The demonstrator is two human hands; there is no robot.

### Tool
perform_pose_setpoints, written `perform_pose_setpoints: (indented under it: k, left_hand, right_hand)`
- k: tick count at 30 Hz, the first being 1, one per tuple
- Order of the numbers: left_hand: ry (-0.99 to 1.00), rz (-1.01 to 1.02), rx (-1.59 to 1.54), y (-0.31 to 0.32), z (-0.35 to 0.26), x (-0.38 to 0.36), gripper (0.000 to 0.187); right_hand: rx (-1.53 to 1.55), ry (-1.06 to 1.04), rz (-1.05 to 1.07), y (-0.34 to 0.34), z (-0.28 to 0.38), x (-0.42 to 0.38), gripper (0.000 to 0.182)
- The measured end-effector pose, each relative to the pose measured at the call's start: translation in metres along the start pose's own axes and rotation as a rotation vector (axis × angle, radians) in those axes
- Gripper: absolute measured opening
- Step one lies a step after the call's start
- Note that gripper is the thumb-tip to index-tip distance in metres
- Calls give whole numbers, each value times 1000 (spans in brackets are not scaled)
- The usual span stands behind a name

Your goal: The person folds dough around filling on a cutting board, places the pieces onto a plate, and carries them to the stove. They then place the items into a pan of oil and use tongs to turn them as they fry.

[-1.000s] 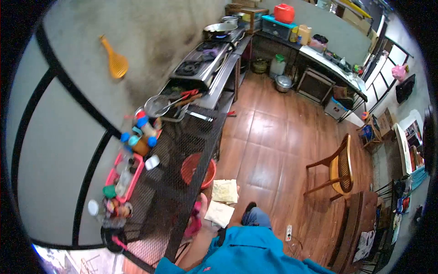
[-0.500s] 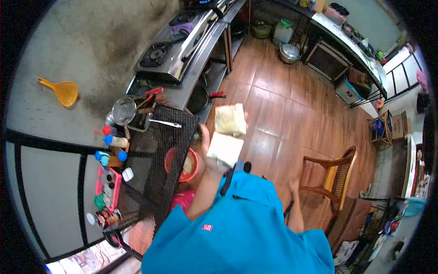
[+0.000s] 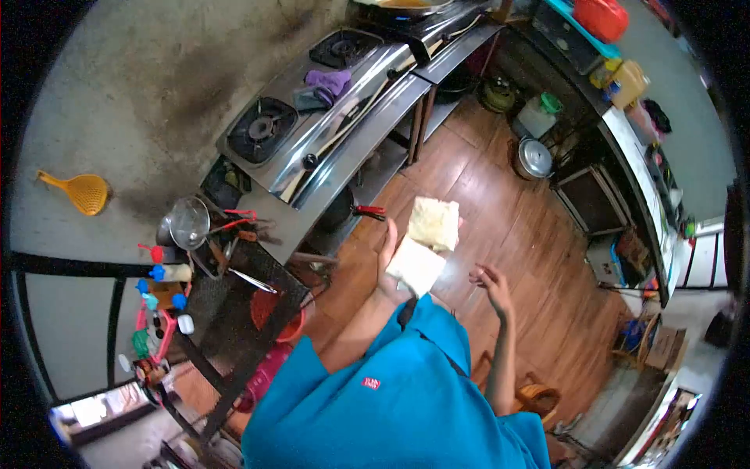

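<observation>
My left hand (image 3: 388, 283) is held out palm up, carrying two pale square blocks that look like bread or tofu. The nearer white block (image 3: 416, 266) rests on the palm and lower fingers, with my thumb upright along its left side. Beyond it, the farther cream-coloured block (image 3: 433, 223) lies over the fingers, its edge meeting the nearer one. My right hand (image 3: 494, 291) is raised to the right of the blocks, apart from them. Its fingers are partly spread and nothing is in them.
On the left stands a black mesh-topped table (image 3: 234, 313) with tongs (image 3: 254, 281), a strainer (image 3: 190, 223) and bottles. A gas stove (image 3: 262, 129) lies ahead of it along the wall. A lidded pot (image 3: 534, 159) sits on the floor, near a long counter (image 3: 637, 172) at right.
My view has turned and moved towards the stove. My right hand has risen from beside my body to near the blocks. Both blocks stay in my left hand.
</observation>
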State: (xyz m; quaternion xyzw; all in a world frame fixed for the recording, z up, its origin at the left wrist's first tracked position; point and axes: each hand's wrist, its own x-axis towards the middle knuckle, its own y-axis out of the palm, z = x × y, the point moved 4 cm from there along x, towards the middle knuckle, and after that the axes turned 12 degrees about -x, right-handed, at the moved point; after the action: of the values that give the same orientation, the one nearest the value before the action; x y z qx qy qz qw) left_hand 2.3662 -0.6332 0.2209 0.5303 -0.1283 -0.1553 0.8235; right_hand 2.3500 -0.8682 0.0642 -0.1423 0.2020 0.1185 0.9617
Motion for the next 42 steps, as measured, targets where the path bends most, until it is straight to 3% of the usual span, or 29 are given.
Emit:
perform_pose_setpoints:
  k: [3,5,6,8,9,11,12,13,16,18,21,23,26,27,28,32,34,40,42]
  left_hand:
    - [-36,62,61,19,-16,82,82]
    - [60,30,129,47,-14,129,82]
    - [158,-14,177,56,-15,150,81]
    - [181,-7,189,65,-28,191,80]
    - [217,3,225,67,-36,211,80]
    - [351,9,214,68,-45,248,80]
    - [396,14,226,67,-49,263,81]
    - [419,23,276,65,-52,279,82]
    - [617,46,298,65,-47,297,82]
    - [822,93,240,62,-35,294,82]
    - [1127,212,285,60,-21,266,82]
    - [1316,326,198,54,7,240,80]
    - [1663,451,191,35,81,163,80]
    - [1765,476,225,26,105,138,81]
    - [1854,524,245,19,131,114,81]
    - [2080,656,217,-29,240,11,78]
    - [2284,652,192,-49,286,-45,76]
    - [2573,678,78,-97,396,-184,76]
    - [2664,627,33,-112,418,-225,77]
  right_hand:
    - [-101,74,-85,-49,-98,44,27]
    - [250,359,-226,-83,-173,43,24]
    - [341,595,-370,-95,-158,33,28]
    - [602,684,-487,-118,-153,42,30]
    - [591,679,-480,-136,-166,59,30]
    - [564,491,-191,-169,-184,117,30]
    - [529,520,-244,-183,-172,153,29]
    - [493,547,-298,-189,-142,197,27]
    - [205,125,-225,-181,14,324,27]
    - [119,-127,111,-157,157,352,24]
    - [230,-258,512,-94,271,346,23]
    - [314,-267,710,-72,308,307,23]
    - [372,-151,1051,-28,302,211,16]
    - [328,-199,1141,-18,298,174,14]
    - [238,-263,1268,-7,288,141,15]
    - [40,-89,1586,24,223,-15,18]
    - [-28,-109,1694,44,193,-98,17]
    - [-185,-17,2046,78,104,-291,10]
    - [-215,43,2043,91,81,-337,9]
